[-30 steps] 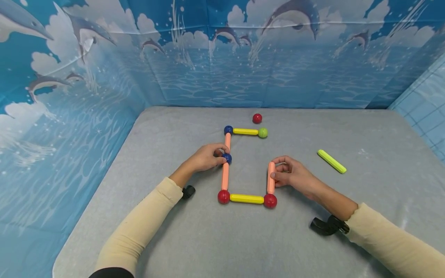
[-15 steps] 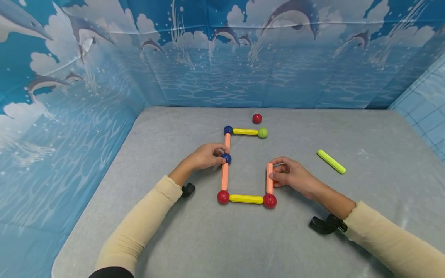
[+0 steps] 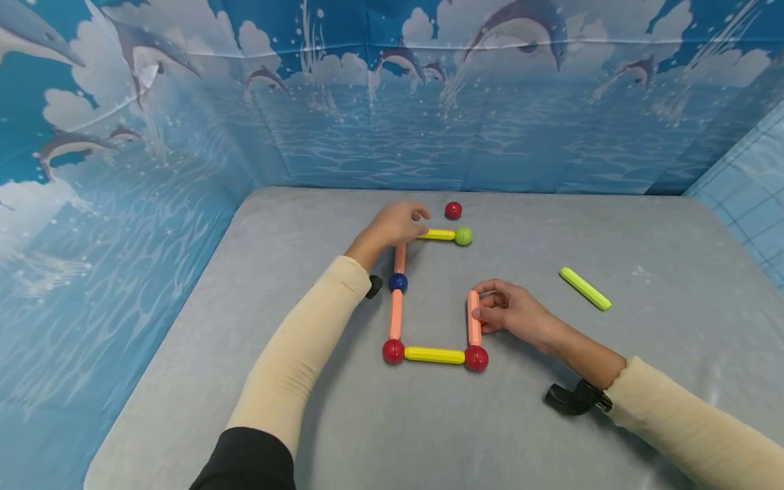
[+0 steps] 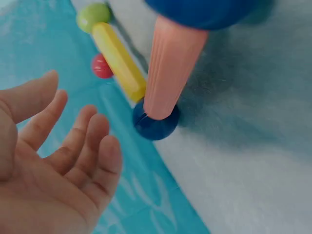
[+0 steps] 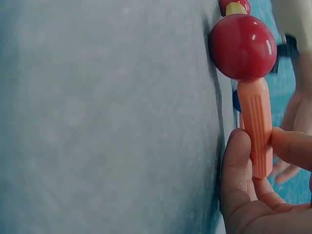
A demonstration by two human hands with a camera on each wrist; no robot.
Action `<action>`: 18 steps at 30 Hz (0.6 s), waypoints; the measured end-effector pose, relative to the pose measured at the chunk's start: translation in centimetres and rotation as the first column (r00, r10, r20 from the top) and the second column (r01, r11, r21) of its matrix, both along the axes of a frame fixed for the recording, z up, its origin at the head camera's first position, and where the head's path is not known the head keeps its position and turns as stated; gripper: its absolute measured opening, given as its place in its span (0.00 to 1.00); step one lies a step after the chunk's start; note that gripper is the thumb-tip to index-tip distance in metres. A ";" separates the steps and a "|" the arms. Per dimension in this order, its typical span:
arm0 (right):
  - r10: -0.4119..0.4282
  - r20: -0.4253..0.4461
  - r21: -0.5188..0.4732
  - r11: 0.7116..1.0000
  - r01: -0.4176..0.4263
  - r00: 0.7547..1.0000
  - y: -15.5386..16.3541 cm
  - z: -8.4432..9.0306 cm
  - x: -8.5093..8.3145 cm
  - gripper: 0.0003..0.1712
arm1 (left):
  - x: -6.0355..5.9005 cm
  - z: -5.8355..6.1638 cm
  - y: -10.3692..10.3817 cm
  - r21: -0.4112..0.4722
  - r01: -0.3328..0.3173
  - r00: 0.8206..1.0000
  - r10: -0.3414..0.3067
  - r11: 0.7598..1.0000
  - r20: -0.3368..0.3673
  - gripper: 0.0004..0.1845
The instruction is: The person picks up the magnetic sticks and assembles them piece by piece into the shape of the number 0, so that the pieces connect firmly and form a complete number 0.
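My right hand (image 3: 508, 307) pinches a salmon-pink building stick (image 5: 257, 105), whose near end meets a red ball (image 3: 476, 358). From that ball a yellow stick (image 3: 435, 355) runs left to another red ball (image 3: 393, 352). A pink stick (image 3: 396, 315), a blue ball (image 3: 398, 282) and a second pink stick (image 3: 400, 260) lead away from it. Over the far corner my left hand (image 3: 395, 223) hovers with relaxed fingers, holding nothing. It hides the far blue ball (image 4: 156, 127) in the head view. A yellow stick (image 3: 441, 235) with a green ball (image 3: 463, 236) extends right from there.
Behind the green ball lies a loose red ball (image 3: 453, 210). A loose yellow-green stick (image 3: 584, 288) rests right of my right hand. The grey-covered table (image 3: 551, 435) ends at a blue dolphin-print curtain (image 3: 367, 136) at the back and left.
My left hand has let go of the middle blue ball and moved away from me to the far corner. The right hand keeps its pinch, the pink stick's far end shifting slightly left.
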State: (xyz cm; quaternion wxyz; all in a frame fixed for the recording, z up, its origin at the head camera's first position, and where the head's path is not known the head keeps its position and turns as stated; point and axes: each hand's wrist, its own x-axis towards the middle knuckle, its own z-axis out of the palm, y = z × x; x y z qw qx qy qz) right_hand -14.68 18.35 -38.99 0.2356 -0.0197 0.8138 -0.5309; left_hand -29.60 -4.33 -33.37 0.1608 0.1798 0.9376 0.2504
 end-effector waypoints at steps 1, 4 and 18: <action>0.004 -0.001 -0.004 1.000 -0.004 1.000 0.0 0.0 0.0 0.32 | -0.6 -0.1 0.4 -0.004 -0.007 1.000 0.007 1.000 -0.004 0.20; 0.017 -0.005 -0.014 1.000 -0.017 1.000 0.2 0.0 -0.1 0.32 | -2.1 -0.4 1.7 0.007 -0.025 0.999 0.025 1.000 -0.021 0.20; 0.046 0.012 -0.047 0.998 -0.045 0.999 0.7 -0.1 -0.3 0.32 | -4.0 -2.0 5.9 -0.168 0.033 0.992 -0.054 0.985 -0.116 0.29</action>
